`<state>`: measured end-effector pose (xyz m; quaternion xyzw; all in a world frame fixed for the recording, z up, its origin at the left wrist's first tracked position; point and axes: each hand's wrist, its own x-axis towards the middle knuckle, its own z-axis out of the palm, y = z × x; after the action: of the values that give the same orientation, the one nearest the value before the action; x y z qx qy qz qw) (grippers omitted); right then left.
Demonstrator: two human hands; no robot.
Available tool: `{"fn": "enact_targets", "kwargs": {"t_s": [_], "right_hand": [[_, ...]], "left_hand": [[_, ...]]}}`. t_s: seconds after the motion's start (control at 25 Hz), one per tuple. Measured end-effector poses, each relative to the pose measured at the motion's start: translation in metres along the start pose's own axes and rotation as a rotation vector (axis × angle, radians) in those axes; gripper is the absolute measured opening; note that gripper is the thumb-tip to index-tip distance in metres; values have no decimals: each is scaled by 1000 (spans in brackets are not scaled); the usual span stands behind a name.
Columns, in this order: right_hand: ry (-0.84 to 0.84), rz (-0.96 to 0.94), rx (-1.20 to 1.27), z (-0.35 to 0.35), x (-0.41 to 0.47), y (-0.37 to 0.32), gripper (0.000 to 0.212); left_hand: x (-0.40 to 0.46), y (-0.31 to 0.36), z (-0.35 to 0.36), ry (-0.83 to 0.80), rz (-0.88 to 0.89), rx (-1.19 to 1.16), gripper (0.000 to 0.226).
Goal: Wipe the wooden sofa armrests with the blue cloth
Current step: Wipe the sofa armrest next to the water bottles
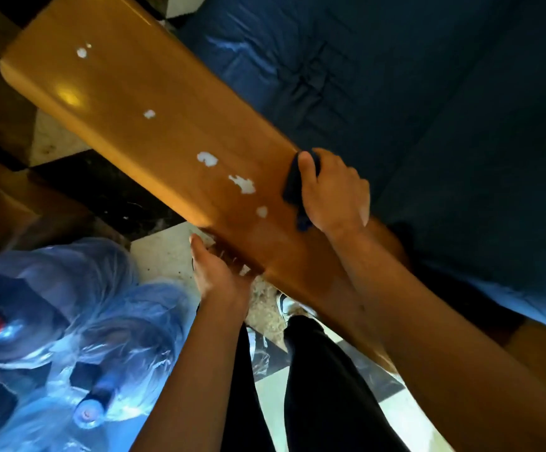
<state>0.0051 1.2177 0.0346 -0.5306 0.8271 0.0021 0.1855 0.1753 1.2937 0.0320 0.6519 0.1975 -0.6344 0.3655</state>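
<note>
A wide wooden armrest [128, 102] runs diagonally from the upper left to the lower right, with several white foam blobs [242, 184] scattered on its glossy top. My right hand [333, 194] presses the dark blue cloth [293, 184] onto the armrest's edge by the cushion, a little right of the nearest foam blobs. My left hand [216, 269] rests against the armrest's near side edge, fingers tucked under it and hidden, holding nothing that I can see.
The dark blue sofa cushion [428, 93] fills the upper right. Plastic-wrapped water bottles [69, 337] lie on the floor at the lower left. My legs in dark trousers [324, 386] stand on the checkered tile floor [164, 252].
</note>
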Motion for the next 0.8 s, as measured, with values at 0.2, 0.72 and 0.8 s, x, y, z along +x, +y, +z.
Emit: {"fn": "enact_targets", "kwargs": {"t_s": [0.2,0.72,0.8], "right_hand": [[34,-358,-89,4,-26,5,62],[73,-390,-113,9,8,-40,61],[102,-467,-111,16,6,-71,60]], "left_hand": [[5,31,-2,-53,-43,27,69],[8,30,-11,-138,-57,50,74],[8,37,-14,-163,-87,46,78]]}}
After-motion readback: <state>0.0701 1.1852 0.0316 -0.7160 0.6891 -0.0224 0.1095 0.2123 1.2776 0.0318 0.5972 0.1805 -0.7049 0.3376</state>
